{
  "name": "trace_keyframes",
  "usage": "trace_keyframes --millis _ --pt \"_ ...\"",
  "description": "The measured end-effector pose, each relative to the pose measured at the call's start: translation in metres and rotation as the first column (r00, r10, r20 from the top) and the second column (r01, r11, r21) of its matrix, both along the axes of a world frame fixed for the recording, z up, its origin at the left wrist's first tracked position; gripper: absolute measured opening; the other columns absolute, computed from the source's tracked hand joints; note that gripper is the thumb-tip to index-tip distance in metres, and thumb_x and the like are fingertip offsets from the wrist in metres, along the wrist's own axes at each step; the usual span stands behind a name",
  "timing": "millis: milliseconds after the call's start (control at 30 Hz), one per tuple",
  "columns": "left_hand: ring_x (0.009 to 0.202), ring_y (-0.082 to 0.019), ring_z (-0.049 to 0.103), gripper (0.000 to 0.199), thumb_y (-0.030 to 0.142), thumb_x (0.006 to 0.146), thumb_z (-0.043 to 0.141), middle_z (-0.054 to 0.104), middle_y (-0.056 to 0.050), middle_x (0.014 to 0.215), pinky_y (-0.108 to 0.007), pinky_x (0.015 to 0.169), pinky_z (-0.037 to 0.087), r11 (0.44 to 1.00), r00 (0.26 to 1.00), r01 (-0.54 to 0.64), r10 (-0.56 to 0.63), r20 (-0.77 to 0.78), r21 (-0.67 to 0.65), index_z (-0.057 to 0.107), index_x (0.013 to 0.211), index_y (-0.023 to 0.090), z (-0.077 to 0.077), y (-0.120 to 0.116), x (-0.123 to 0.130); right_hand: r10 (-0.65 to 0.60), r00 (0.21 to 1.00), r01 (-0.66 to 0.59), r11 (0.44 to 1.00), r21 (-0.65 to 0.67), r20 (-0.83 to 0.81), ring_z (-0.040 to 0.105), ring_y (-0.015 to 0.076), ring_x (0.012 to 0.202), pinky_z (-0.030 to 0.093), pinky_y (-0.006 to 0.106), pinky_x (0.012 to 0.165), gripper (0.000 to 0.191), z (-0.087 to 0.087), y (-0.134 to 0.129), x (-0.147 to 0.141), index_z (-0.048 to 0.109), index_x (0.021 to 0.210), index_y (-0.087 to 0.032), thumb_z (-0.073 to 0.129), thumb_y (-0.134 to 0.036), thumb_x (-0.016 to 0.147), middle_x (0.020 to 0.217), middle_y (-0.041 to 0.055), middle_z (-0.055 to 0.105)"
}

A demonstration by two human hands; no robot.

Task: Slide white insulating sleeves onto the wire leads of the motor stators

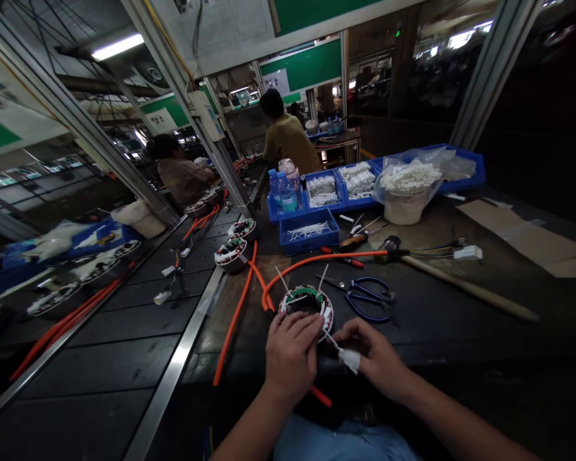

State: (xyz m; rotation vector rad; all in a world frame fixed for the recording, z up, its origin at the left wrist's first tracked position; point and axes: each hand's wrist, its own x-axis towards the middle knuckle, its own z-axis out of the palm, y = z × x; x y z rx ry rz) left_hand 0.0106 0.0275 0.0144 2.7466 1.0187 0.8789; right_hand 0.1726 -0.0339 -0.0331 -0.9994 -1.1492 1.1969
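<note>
A round motor stator with white and green parts lies at the bench's near edge, two thin white cable ties standing up from its far side. My left hand is closed over the stator's near left side, hiding part of the ring. Just right of it, my right hand is closed in a pinch on a white cable tie that runs out from the ring. A white patch shows at my right thumb; I cannot tell whether it is a wrap. Blue-handled scissors lie behind my right hand.
Orange cable crosses the bench. Blue bins hold white ties and tubes; bottles and a bagged tub stand behind. A wooden-handled tool lies right. More stators sit by the conveyor. Two people work beyond.
</note>
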Motion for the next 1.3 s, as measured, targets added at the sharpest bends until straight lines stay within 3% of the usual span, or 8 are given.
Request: trace_keyframes --millis 333,433,600,700,767,900,1067,1300 --pt "0.092 -0.019 0.057 0.032 0.013 0.081 0.049 0.068 -0.002 0.098 -0.042 0.088 0.039 1.0 0.999 0.027 -0.027 0.038 0.006 0.062 0.106 0.026 -0.003 0.002 -0.001 -0.121 0.95 0.136 0.99 -0.029 0.289 0.048 0.0108 0.057 0.038 0.021 0.053 0.016 0.005 0.037 -0.007 0.042 0.068 -0.02 0.056 -0.012 0.064 0.061 -0.0056 0.05" --pt "0.09 -0.02 0.056 0.031 0.012 0.08 0.048 0.068 -0.003 0.099 -0.041 0.083 0.042 0.999 0.998 0.032 -0.031 0.046 -0.008 0.063 0.105 0.025 -0.004 0.003 -0.002 -0.147 0.805 0.06 0.984 0.166 0.574 0.048 0.012 0.061 0.035 0.022 0.055 0.006 0.015 0.036 -0.003 0.049 0.072 -0.019 0.053 -0.014 0.072 0.065 -0.0029 0.053" --pt "0.09 -0.021 0.055 0.036 0.012 0.078 0.049 0.066 -0.005 0.099 -0.041 0.084 0.04 0.998 0.999 0.02 -0.023 -0.048 -0.051 0.059 0.11 0.022 0.004 0.004 -0.003 -0.521 0.297 -0.343 0.724 0.598 0.8 0.043 0.0161 0.065 0.025 0.032 0.058 0.019 0.031 0.028 0.008 0.054 0.07 -0.017 0.043 -0.021 0.084 0.067 0.0043 0.056" --pt "0.086 -0.021 0.055 0.029 0.019 0.081 0.048 0.066 -0.005 0.086 -0.044 0.087 0.037 0.996 0.983 -0.045 0.031 -0.183 -0.071 0.06 0.107 0.021 0.012 0.006 -0.002 -0.627 0.275 -0.511 0.547 0.663 0.729 0.038 0.0148 0.059 0.019 0.033 0.055 0.028 0.037 0.034 0.012 0.051 0.062 -0.018 0.037 -0.018 0.086 0.058 0.0024 0.05" --pt "0.081 -0.02 0.054 0.022 0.019 0.082 0.046 0.064 -0.004 0.078 -0.044 0.088 0.035 0.996 0.968 -0.035 0.014 -0.251 -0.08 0.062 0.097 0.021 0.015 0.008 -0.001 -0.673 0.252 -0.515 0.514 0.685 0.695 0.038 0.015 0.059 0.019 0.033 0.055 0.028 0.043 0.047 0.013 0.052 0.063 -0.018 0.037 -0.016 0.086 0.058 0.0023 0.05" --pt "0.078 -0.019 0.054 0.016 0.021 0.083 0.046 0.063 -0.003 0.075 -0.042 0.088 0.035 0.995 0.948 0.008 -0.037 -0.317 -0.095 0.062 0.082 0.02 0.018 0.011 -0.002 -0.65 0.218 -0.407 0.617 0.673 0.728 0.041 0.0167 0.064 0.023 0.033 0.058 0.023 0.053 0.078 0.015 0.053 0.062 -0.017 0.044 -0.02 0.083 0.061 0.0037 0.052" --pt "0.081 -0.019 0.055 0.014 0.026 0.081 0.051 0.065 -0.003 0.081 -0.043 0.091 0.033 0.994 0.953 0.014 -0.047 -0.301 -0.112 0.061 0.09 0.022 0.018 0.017 -0.008 -0.263 0.425 -0.347 0.837 0.424 0.866 0.046 0.0144 0.072 0.031 0.027 0.061 0.013 0.048 0.071 0.018 0.059 0.084 -0.018 0.047 -0.024 0.084 0.079 0.0028 0.055" --pt "0.066 -0.017 0.053 0.022 0.026 0.084 0.044 0.063 -0.003 0.067 -0.039 0.079 0.035 0.985 0.952 0.092 -0.129 -0.277 -0.144 0.059 0.069 0.019 0.008 0.025 -0.008 -0.293 0.214 -0.354 0.866 0.353 0.932 0.042 0.0175 0.075 0.029 0.032 0.066 0.011 0.044 0.074 0.003 0.058 0.066 -0.017 0.053 -0.017 0.076 0.076 0.0036 0.057"
